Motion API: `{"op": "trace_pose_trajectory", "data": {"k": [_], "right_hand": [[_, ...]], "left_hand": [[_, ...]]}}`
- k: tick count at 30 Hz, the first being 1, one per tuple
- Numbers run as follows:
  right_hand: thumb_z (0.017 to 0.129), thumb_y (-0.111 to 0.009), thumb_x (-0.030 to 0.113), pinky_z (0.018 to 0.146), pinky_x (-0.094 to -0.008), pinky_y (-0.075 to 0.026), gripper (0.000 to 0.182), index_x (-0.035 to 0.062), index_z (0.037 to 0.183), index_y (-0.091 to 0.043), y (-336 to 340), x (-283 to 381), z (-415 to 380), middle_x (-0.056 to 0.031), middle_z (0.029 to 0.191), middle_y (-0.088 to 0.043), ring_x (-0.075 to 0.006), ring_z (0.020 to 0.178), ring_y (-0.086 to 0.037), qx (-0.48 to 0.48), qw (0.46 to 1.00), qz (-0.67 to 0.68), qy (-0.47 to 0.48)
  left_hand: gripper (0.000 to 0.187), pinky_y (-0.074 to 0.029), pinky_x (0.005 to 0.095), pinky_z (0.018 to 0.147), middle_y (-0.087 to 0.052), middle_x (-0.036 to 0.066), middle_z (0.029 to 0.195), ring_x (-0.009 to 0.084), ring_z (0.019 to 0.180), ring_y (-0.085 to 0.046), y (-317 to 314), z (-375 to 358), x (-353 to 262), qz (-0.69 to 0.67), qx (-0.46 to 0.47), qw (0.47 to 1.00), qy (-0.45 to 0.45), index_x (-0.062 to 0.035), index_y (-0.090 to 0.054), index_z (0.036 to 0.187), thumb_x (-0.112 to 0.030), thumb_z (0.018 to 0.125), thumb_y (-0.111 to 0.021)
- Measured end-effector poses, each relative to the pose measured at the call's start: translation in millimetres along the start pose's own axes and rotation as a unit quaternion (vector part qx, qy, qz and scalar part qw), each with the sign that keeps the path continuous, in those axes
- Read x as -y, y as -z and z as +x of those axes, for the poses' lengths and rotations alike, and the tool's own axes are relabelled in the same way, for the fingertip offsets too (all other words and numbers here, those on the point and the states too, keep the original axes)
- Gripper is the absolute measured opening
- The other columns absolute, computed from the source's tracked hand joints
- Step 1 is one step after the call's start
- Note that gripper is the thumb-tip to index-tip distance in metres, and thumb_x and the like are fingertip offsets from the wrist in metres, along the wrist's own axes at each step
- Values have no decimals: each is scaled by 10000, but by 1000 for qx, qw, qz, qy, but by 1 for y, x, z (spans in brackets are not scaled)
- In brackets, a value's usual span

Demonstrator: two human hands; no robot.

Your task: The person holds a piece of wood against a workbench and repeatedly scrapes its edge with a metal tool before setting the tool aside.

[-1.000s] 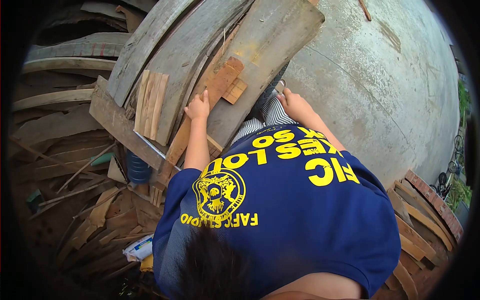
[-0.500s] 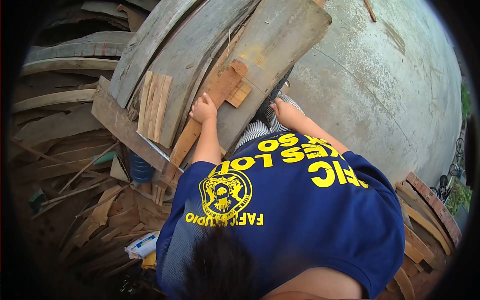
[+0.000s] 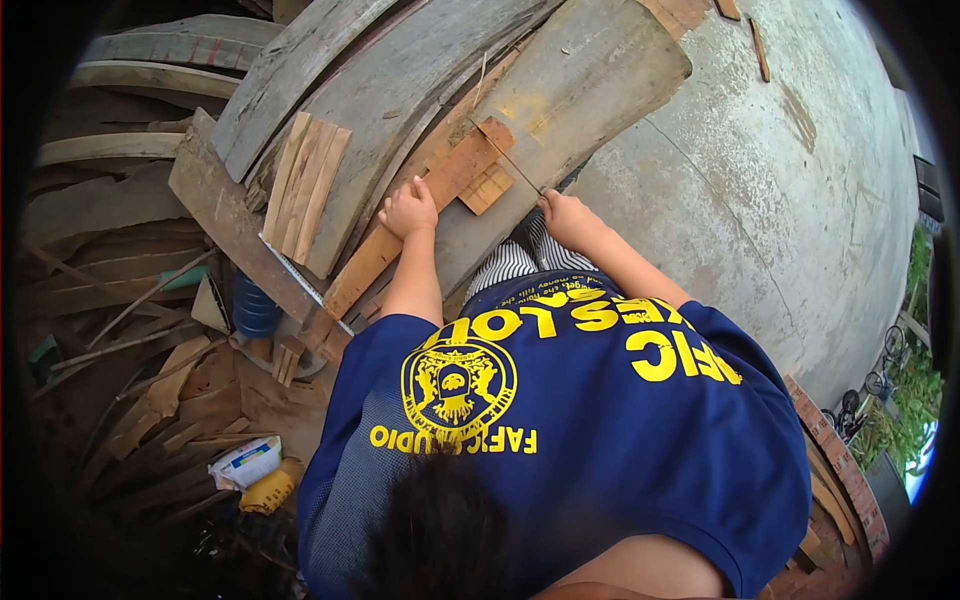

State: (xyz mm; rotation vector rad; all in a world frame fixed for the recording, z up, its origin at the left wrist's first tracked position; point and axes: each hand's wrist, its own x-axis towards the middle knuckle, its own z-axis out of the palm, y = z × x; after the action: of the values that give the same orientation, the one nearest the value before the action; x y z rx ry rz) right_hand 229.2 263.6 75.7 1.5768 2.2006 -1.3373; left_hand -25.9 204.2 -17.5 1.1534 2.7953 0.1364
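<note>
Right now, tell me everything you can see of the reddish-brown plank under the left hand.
The reddish-brown plank is a long, narrow strip of rough wood, warmer in colour than the grey weathered boards it lies on. It runs diagonally from lower left to upper right, lying flat. Its upper end overlaps a small pale wood block. The left hand rests on its middle; the right hand is apart from it, at the grey board's edge.
</note>
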Motion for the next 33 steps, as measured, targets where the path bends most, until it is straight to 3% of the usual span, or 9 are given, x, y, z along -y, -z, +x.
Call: {"op": "trace_pose_trajectory", "data": {"k": [6, 12, 17, 21, 24, 31, 33], "right_hand": [[907, -437, 210, 731, -510, -460, 259, -35, 930, -515, -6, 0, 1, -306, 788, -595, -462, 790, -583, 13, 1000, 0, 18], [923, -434, 223, 720, -507, -447, 266, -31, 915, -514, 2, -5, 4, -306, 802, -584, -468, 818, -563, -6, 1000, -2, 6], [928, -436, 228, 743, -499, -449, 273, -19, 990, -534, 22, -9, -34, -304, 860, -584, -478, 863, -548, 8, 1000, 14, -18], [930, -423, 253, 767, -494, -450, 311, -34, 954, -539, 10, -8, 32, -308, 856, -585, -469, 847, -562, -20, 1000, 13, -2], [932, -418, 257, 775, -500, -442, 318, -38, 931, -537, 15, -9, 34, -315, 859, -579, -472, 858, -556, 8, 999, 43, -1], [929, -430, 260, 782, -492, -445, 302, -16, 970, -546, 15, 3, -21, -301, 879, -587, -473, 900, -544, 31, 998, -19, -60], [925, -436, 252, 773, -499, -449, 297, -20, 961, -548, 13, -4, -2, -306, 857, -586, -477, 888, -546, -15, 998, -8, -60]], "left_hand": [[446, -359, 408, 817, -663, 65, 858, 247, 857, -581, 1, 1, -1, 11, 18, 1000, 5, -109, -687, 823, -423, 894, -379], [447, -343, 426, 848, -654, 68, 880, 245, 903, -556, -5, -1, 5, -4, 29, 1000, -1, -80, -656, 819, -309, 940, -291], [446, -343, 418, 847, -652, 71, 876, 245, 896, -556, -4, 1, 6, -14, 39, 999, 9, -80, -654, 814, -317, 938, -298], [437, -347, 405, 834, -651, 69, 866, 244, 881, -556, -4, 0, 5, -9, 36, 999, 5, -75, -650, 795, -311, 932, -308], [417, -352, 401, 819, -650, 72, 860, 246, 869, -555, -4, -1, 6, -17, 18, 1000, -1, -73, -648, 784, -299, 923, -326], [384, -355, 399, 805, -647, 77, 843, 252, 849, -551, -1, 1, 6, -38, 10, 999, -9, -72, -649, 768, -286, 905, -360], [390, -356, 396, 803, -648, 72, 836, 250, 847, -550, 0, 1, 5, -35, 11, 999, -13, -75, -653, 759, -286, 905, -360]]}}
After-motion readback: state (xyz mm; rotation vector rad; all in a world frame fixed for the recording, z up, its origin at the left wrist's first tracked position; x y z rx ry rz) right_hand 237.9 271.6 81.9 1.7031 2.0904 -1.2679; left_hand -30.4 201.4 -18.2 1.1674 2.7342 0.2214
